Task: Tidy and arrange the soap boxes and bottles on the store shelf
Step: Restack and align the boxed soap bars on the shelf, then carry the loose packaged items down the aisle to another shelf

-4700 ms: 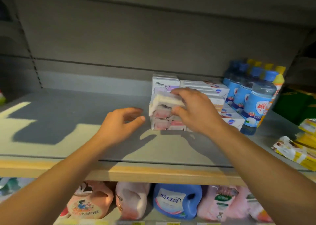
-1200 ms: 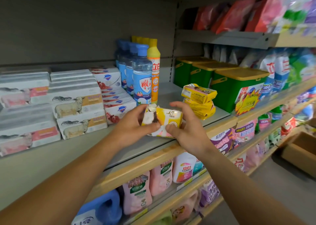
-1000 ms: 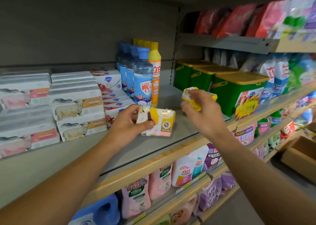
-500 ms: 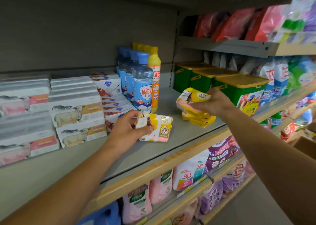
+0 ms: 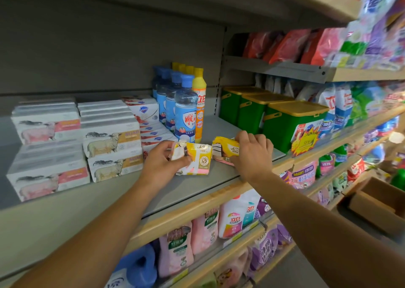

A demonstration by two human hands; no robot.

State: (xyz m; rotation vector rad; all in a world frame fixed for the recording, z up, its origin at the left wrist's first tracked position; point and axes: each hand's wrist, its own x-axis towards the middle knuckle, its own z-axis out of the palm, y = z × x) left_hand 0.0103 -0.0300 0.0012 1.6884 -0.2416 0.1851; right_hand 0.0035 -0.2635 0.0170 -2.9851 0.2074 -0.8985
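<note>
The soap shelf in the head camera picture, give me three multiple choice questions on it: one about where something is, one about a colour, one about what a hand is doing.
1. Where does the orange bottle stand?
A. Right of the blue-capped bottles
B. On top of the white soap boxes
C. Inside a green tub

2. What colour are the lids of the green tubs?
A. Red
B. Yellow
C. Black

3. What is the left hand doing?
A. Lying flat on the shelf
B. Gripping a blue-capped bottle
C. Holding a yellow soap pack

Answers: 1 A, the orange bottle stands beside the front blue-capped one, toward the tubs. 2 B, each tub shows a yellow lid. 3 C, the fingers curl round the pack, while the right hand grips another yellow pack.
</note>
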